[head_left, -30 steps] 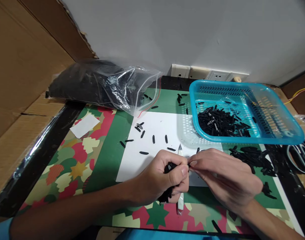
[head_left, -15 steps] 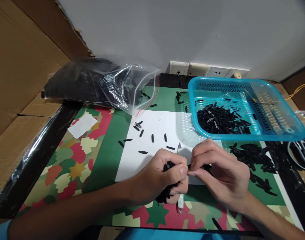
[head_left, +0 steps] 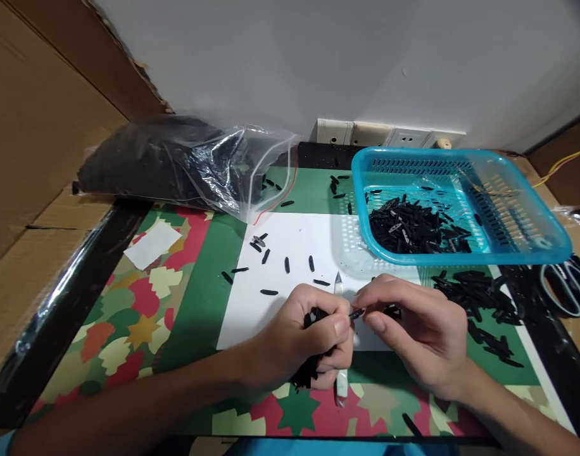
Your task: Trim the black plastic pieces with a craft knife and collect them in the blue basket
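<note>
My left hand (head_left: 321,335) is closed around a bunch of small black strips (head_left: 305,373), whose ends stick out below the fist. One black strip (head_left: 357,313) pokes out between its thumb and forefinger. Close by on the right, my right hand (head_left: 418,332) has thumb and forefinger parted near that strip's tip; whether the forefinger touches it I cannot tell. A white, pen-like tool with a pointed grey tip (head_left: 338,282) lies on the white paper (head_left: 242,323), partly hidden behind my left hand. Several loose black strips (head_left: 287,265) are scattered on the paper.
A blue plastic basket (head_left: 465,259) with a heap of black strips stands at the back right. More strips (head_left: 480,294) lie before it, beside scissors (head_left: 563,288). A zip bag (head_left: 176,168) of black material rests at the back left, near a white paper scrap (head_left: 152,245).
My right thumb and forefinger have parted from their pinch beside the left fist, and a strip's tip now shows between the hands. My left hand keeps its grip.
</note>
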